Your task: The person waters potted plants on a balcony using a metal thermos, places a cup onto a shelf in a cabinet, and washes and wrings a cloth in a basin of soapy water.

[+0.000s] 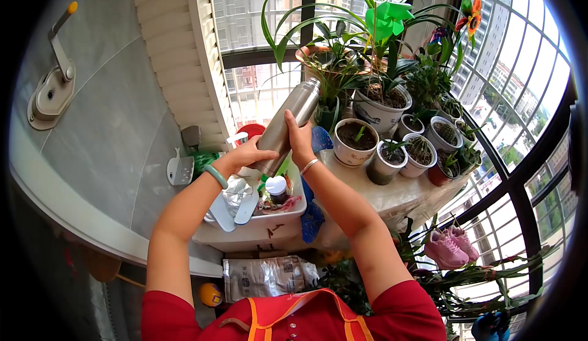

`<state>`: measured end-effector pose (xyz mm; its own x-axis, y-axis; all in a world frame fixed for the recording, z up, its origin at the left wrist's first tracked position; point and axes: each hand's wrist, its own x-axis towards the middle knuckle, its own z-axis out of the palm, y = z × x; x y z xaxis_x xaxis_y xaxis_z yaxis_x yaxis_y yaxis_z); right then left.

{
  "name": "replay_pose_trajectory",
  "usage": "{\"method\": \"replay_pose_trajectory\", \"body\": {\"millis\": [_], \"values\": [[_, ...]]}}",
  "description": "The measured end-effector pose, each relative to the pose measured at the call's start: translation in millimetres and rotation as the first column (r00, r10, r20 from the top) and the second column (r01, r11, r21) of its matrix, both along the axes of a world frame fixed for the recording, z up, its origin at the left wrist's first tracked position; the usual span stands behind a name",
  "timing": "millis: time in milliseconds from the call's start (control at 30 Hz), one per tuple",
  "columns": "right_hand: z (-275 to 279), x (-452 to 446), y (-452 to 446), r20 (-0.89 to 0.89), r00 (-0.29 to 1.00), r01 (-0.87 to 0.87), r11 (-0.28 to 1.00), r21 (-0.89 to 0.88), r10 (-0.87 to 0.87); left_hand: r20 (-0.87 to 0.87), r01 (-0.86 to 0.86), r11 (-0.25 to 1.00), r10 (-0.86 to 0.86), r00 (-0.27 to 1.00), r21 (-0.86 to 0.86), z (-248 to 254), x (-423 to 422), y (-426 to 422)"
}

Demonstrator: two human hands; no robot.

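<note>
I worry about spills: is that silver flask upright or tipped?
Tipped: held by the left hand and right hand, the flask slants, its narrow end toward the picture's upper right.

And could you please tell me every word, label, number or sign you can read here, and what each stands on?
None reads clearly.
Silvery bag: printed characters and a square code, too small to read.
Small white pot: a faint marking, too blurred to read.
Steel flask: no lettering visible.
</note>
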<state>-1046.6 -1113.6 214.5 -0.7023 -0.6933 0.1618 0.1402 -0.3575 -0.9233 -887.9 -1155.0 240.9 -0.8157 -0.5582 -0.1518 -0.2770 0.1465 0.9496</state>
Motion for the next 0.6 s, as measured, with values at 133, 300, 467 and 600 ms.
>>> {"method": "replay_pose_trajectory", "body": {"millis": [133,300,467,600], "values": [[-13,-7,-12,-0.004,0.996,0.091,0.995,-0.041,-0.092,0.186,-0.023,0.999,0.028,0.982,-0.031,22,-7,-3],[-16,-12,-16,0.17,0.985,0.005,0.991,-0.133,0.018,0.34,0.04,0.997,-0.016,0.94,-0.064,30,-18,-17],[-23,-20,-19,0.307,0.945,-0.106,0.994,-0.042,0.114,0.319,0.068,0.992,-0.03,0.947,-0.111,25,-22,-24],[-22,-19,-18,0.405,0.901,-0.136,0.988,-0.079,0.157,0.348,0.079,0.985,-0.019,0.937,-0.156,19,-26,-36]]}}
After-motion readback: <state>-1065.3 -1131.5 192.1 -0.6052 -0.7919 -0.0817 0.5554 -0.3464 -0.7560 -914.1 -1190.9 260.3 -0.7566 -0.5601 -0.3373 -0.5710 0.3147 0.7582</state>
